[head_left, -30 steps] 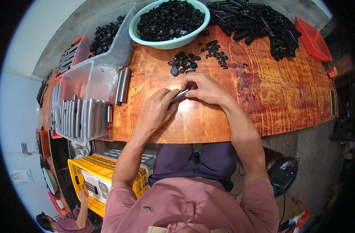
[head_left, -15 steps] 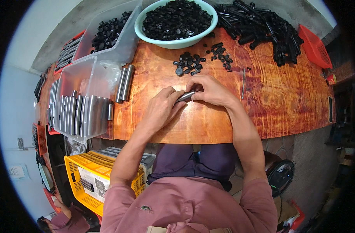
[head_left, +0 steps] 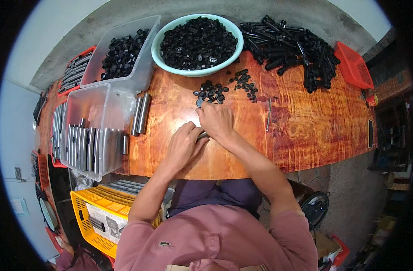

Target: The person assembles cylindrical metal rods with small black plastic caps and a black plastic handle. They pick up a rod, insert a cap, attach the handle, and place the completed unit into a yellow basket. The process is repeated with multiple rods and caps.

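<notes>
My left hand is closed around a short silver metal tube, low over the front middle of the wooden table. Only a small part of the tube shows past the fingers. My right hand reaches across it toward a small heap of black plastic caps. Its fingertips are beside a larger round black cap at the heap's near edge. The fingers point down and are partly hidden, so I cannot see whether they grip anything.
A pale green basin and a clear bin hold black parts at the back. Another clear bin holds metal tubes, with two more tubes beside it. Black rods lie piled back right, near a thin metal rod.
My right hand has left the tube's end and moved forward to the caps. My left hand keeps hold of the tube. The whole view has shifted slightly.
</notes>
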Demonstrator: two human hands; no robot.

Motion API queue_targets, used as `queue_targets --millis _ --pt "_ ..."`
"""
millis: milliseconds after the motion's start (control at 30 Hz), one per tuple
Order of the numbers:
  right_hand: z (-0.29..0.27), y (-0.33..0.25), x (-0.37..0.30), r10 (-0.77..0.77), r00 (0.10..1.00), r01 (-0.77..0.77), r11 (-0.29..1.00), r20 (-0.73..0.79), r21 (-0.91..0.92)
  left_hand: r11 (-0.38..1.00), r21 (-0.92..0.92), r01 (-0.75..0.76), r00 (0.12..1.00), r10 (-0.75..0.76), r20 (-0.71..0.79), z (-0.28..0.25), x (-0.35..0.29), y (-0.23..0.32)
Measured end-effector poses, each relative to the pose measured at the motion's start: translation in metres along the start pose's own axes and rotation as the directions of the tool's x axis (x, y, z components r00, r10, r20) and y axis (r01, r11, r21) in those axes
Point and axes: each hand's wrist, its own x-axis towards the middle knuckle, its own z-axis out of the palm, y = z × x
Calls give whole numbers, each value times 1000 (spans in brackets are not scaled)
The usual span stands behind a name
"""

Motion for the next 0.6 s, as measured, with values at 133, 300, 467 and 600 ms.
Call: queue_targets --millis 133,300,467,600 --pt "3 0 0 -17 1000 18 997 1 -69 997 -80 16 999 -19 -32 1 2 -3" --pt "4 2 1 -18 998 19 1000 55 -21 997 -70 21 999 -23 -31 3 5 -3" --pt "11 6 -1 -38 999 38 999 -25 17 997 -70 36 999 -38 -25 6 7 -1" --pt "12 6 -3 -39 998 39 999 -53 10 999 -51 0 1000 -2 -30 9 5 -4"
